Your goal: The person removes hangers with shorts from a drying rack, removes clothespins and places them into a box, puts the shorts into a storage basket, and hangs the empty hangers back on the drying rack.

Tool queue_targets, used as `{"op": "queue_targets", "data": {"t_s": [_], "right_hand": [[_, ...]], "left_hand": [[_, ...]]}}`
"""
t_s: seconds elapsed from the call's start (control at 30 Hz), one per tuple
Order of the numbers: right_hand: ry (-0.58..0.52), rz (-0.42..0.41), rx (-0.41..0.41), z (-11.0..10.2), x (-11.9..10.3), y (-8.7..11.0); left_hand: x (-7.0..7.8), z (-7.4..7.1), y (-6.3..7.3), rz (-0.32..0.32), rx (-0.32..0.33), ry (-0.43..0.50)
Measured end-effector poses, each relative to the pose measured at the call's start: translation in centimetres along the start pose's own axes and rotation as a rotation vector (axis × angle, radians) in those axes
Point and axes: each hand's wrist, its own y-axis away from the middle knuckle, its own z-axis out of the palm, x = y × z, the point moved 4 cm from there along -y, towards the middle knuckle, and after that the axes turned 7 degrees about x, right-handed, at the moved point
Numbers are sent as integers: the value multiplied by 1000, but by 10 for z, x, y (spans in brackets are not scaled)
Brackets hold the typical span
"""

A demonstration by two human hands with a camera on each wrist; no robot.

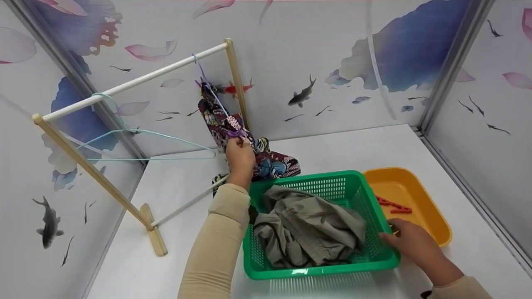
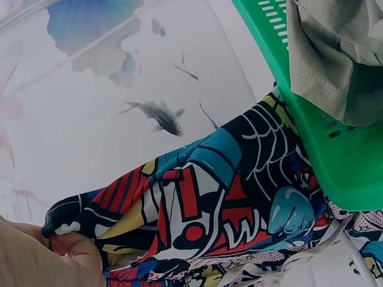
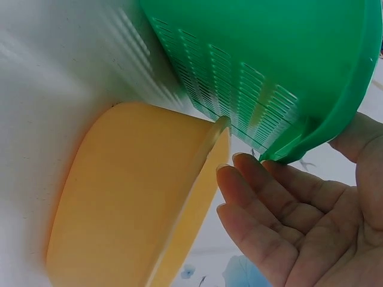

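My left hand (image 1: 241,160) pinches the edge of a colourful patterned garment (image 1: 276,164), beside a purple clip (image 1: 236,133). Most of that cloth hangs at the rack's far end below a light-blue hanger (image 1: 216,97), its lower part spreading behind the green basket (image 1: 322,272). In the left wrist view, the thumb and fingers hold a dark fold of the patterned cloth (image 2: 197,209). My right hand (image 1: 419,249) pinches the basket's right rim, thumb on the inside; its other fingers extend loosely below in the right wrist view. A crumpled grey-green garment (image 1: 316,224) lies in the basket.
A wooden rack with a white top bar (image 1: 145,79) stands at the left, a bare light-blue hanger (image 1: 149,158) on it. Right of the basket, a yellow tray (image 1: 432,207) holds red clothespins (image 1: 395,205). Printed panels wall in the white table (image 1: 374,145).
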Motion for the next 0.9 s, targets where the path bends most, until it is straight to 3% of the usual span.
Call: {"op": "queue_targets", "data": {"t_s": [0.37, 0.63, 0.9], "right_hand": [[2, 0, 5, 1, 0, -1], [17, 9, 5, 1, -3, -1], [15, 20, 13, 2, -3, 1]], "left_hand": [[-7, -3, -1, 73, 12, 100], [-11, -5, -2, 165, 24, 76], [-15, -7, -3, 174, 33, 63]]}}
